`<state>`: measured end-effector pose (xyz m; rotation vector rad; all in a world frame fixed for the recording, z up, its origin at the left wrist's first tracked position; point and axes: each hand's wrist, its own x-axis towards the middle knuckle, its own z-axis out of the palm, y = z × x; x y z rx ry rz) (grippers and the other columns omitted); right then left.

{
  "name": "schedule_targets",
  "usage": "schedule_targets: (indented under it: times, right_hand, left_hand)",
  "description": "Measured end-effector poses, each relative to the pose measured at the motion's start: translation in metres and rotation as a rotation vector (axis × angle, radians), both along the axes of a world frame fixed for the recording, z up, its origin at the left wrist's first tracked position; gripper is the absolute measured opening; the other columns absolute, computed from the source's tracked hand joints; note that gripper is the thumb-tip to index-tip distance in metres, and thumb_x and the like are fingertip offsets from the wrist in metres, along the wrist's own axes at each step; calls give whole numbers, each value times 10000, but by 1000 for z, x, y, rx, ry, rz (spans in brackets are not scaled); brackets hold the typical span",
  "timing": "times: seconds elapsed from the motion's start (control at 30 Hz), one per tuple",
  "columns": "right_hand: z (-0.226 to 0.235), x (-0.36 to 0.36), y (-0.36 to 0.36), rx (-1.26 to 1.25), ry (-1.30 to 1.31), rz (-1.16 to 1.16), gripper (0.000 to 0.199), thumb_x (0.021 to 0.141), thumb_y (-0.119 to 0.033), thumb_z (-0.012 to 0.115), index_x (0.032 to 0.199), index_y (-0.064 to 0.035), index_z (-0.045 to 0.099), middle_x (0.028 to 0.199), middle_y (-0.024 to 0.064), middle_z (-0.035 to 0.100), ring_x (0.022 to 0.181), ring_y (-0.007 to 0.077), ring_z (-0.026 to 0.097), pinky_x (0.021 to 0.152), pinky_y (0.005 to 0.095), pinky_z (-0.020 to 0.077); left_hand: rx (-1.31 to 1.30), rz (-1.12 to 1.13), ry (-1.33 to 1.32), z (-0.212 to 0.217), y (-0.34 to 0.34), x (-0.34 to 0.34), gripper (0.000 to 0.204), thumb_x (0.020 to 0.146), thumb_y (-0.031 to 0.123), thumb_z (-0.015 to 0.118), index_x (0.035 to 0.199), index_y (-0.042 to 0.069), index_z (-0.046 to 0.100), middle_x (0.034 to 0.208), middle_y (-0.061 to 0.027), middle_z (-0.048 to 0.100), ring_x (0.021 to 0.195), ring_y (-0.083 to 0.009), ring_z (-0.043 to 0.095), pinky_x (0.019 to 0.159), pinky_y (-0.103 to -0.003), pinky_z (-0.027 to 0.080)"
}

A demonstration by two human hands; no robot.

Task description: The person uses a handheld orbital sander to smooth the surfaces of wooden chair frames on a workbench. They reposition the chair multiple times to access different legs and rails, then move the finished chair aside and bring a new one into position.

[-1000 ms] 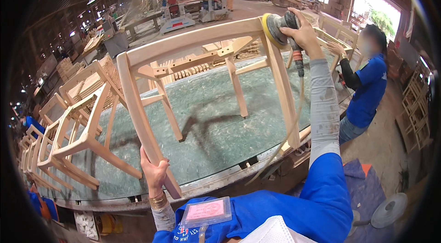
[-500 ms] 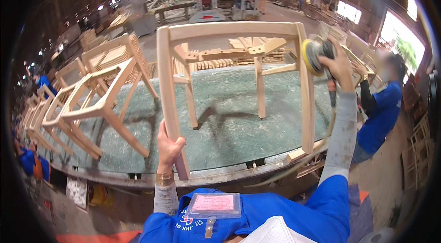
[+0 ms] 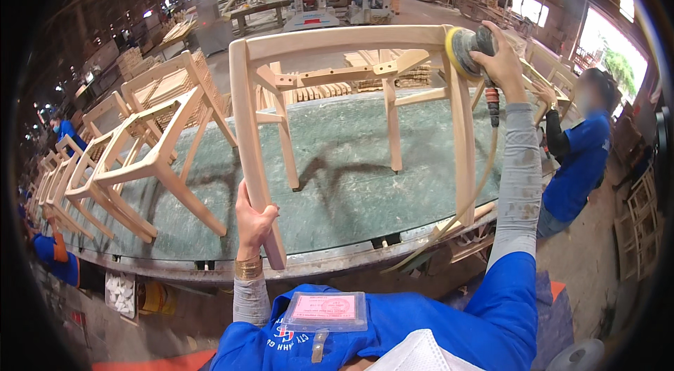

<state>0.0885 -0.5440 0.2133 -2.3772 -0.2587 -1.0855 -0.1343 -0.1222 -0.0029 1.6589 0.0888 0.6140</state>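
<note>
A pale wooden chair frame (image 3: pixel 351 40) stands before me on a green-topped workbench (image 3: pixel 344 206), its near legs by the front edge. My left hand (image 3: pixel 254 223) is wrapped round the lower part of its left leg (image 3: pixel 247 132). At the upper right, my right hand (image 3: pixel 500 62) grips an orbital sander (image 3: pixel 469 51) with a yellow-rimmed pad. That pad is held against the outer side of the right post (image 3: pixel 460 132), close to the top rail. A thin hose (image 3: pixel 491 160) hangs from the sander's orange and black connector and runs down across the bench edge.
Several more chair frames (image 3: pixel 151 160) line the bench to the left. On the right, a co-worker in a blue shirt (image 3: pixel 586 153) reaches toward another frame. Stacked wooden parts (image 3: pixel 365 73) lie beyond the bench. A white box (image 3: pixel 121 294) and yellow bucket (image 3: pixel 154 299) stand below its front edge.
The sander has moved slightly up and left along the right post and its hose swings further left. The chair frame has shifted a little left in view. Both hands keep their grips.
</note>
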Motion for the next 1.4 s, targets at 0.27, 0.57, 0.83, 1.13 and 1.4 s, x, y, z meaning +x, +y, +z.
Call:
schedule_targets:
  times: [0.27, 0.57, 0.83, 1.13, 1.4]
  right_hand:
    - [7, 7, -29, 116, -5, 32, 725, 644, -260, 759, 1306, -246, 465, 1188, 131, 588, 1075, 292, 573, 919, 367, 440]
    - [-63, -136, 14, 281, 163, 221, 687, 628, -36, 724, 1274, -67, 492, 1150, 108, 574, 1036, 218, 567, 916, 311, 434]
    - [-79, -214, 140, 228, 31, 271, 681, 662, -8, 713, 1295, -101, 480, 1214, 144, 533, 1107, 243, 534, 954, 335, 420]
    - [-77, -218, 231, 250, -81, 332, 673, 688, 30, 725, 1298, -138, 495, 1120, 124, 520, 1054, 211, 556, 911, 322, 463]
    - [-76, -238, 305, 28, -97, 268, 667, 656, -39, 743, 1261, -219, 526, 1065, 149, 529, 955, 313, 600, 825, 391, 492]
  left_hand:
    - [90, -53, -161, -20, 6, 10, 591, 670, -3, 593, 1228, 15, 398, 856, -74, 531, 643, -157, 591, 561, -272, 528]
    - [-667, -526, -83, -22, 13, 12, 375, 984, 382, 358, 1209, 85, 390, 761, -83, 550, 597, -159, 551, 510, -276, 472]
    - [-813, -634, 41, -29, 19, 22, 492, 988, 465, 258, 1150, 58, 482, 744, -64, 532, 578, -167, 524, 506, -281, 442]
    - [-721, -677, 17, -49, 20, 23, 454, 994, 437, 291, 1142, 65, 505, 795, -34, 561, 642, -132, 552, 598, -284, 483]
    - [-915, -789, 88, -37, 21, 15, 410, 1002, 391, 309, 1133, 73, 531, 897, -8, 576, 765, -91, 549, 699, -258, 467]
